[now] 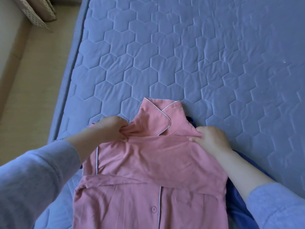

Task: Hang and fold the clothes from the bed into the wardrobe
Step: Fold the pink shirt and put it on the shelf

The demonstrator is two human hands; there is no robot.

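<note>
A pink pyjama shirt (148, 162) with white piping lies flat on the bed (181, 55), its collar pointing away from me and its sleeves folded across the front. My left hand (110, 128) pinches the cloth at the left shoulder. At the right shoulder, my right hand (211, 139) grips the shirt's edge. A button and a chest pocket show low on the shirt. A dark blue garment (237, 204) lies partly hidden under the shirt on the right.
The bed has a blue quilted cover with a hexagon pattern, and its left edge (69, 80) runs diagonally. Beige floor (33, 80) lies to the left. A dotted fabric item (33, 15) stands at the top left.
</note>
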